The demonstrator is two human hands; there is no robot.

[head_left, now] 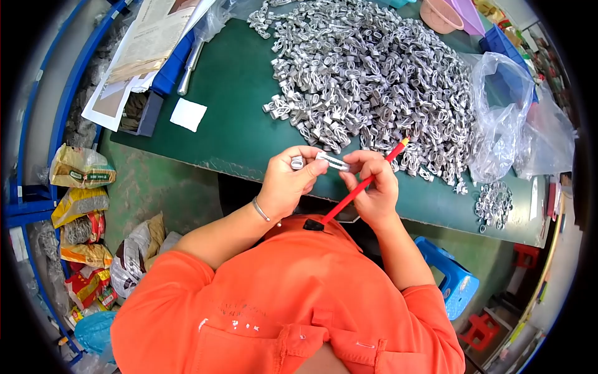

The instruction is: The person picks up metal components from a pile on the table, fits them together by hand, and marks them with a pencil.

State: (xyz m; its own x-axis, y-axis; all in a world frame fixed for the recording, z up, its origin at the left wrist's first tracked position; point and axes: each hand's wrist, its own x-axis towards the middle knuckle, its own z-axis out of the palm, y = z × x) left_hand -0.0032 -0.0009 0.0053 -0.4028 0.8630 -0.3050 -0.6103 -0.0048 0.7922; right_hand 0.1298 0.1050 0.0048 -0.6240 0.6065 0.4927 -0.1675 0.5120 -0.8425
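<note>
Nearby, piled metal parts [374, 81] face left hand [288, 179] and right hand [377, 187], both pinching a slotted strip [332, 161].

On the left part of the worktop [233, 128], a white paper square [188, 115] is laid near a blue bin [176, 70]. At the worktop's far edge, a pink basket [441, 17] is set. Below its near edge, a blue stool [460, 290] is partly covered; left of the worktop, printed sacks [82, 171] are heaped.

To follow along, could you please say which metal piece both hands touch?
The elongated piece bridging left hand and right hand; the small piece beside it touches only the left.
</note>
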